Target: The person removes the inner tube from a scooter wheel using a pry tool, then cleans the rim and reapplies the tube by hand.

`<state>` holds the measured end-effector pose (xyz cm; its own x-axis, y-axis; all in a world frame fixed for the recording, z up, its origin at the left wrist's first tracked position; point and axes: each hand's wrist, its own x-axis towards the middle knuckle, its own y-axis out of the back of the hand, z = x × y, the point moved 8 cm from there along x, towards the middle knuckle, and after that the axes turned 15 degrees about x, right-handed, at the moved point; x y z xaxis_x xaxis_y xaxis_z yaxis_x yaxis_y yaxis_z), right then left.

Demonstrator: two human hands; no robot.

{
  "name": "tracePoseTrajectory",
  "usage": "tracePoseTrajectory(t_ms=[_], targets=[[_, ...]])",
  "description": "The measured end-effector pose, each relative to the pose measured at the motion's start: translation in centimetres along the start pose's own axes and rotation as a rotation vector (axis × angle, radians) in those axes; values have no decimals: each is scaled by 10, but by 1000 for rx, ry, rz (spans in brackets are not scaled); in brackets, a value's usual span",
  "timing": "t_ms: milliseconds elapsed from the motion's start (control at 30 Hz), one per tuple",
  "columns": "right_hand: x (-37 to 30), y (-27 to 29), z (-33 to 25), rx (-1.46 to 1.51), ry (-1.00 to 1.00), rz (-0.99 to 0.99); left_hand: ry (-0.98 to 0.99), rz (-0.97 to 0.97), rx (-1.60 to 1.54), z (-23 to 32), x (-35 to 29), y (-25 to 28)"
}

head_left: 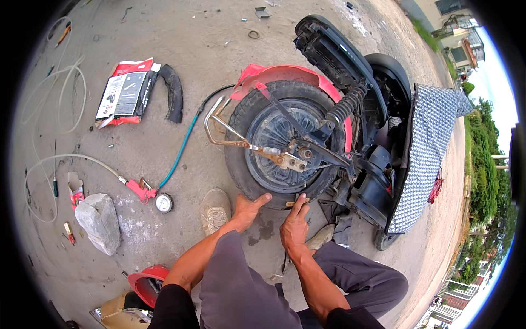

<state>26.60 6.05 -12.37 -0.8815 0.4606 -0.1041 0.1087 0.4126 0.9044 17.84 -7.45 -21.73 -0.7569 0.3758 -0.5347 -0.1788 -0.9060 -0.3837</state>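
Note:
The black rear tyre (236, 164) of a scooter faces me, around a dusty wheel hub (268, 129) and under a pink-red mudguard (290, 74). My left hand (248, 213) grips the tyre's near edge, its thumb on the rubber and the other fingers mostly hidden. Just to the right, my right hand (295, 223) holds the same edge with finger and thumb. Between the hands, a small tan patch (290, 204) shows on the tyre. A teal hose (181, 149) links a red inflator gun (141, 190) and its round gauge (164, 203) toward the wheel's far side.
A chrome stand (219, 129) juts left from the hub. On the ground at left lie a printed packet (129, 90), a black rubber strip (172, 93), a screwdriver (55, 186) and a grey rock (98, 223). A red bowl (147, 285) sits near my left forearm. Silver patterned cover (430, 159) drapes the scooter.

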Motion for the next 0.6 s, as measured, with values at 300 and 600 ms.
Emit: tracePoseTrajectory(t_ms=[300, 600], targets=[[-2, 3, 4, 35, 20, -141, -201, 186, -8, 100, 38, 45], [-4, 5, 6, 67, 95, -70, -131, 219, 298, 137, 71, 44]])
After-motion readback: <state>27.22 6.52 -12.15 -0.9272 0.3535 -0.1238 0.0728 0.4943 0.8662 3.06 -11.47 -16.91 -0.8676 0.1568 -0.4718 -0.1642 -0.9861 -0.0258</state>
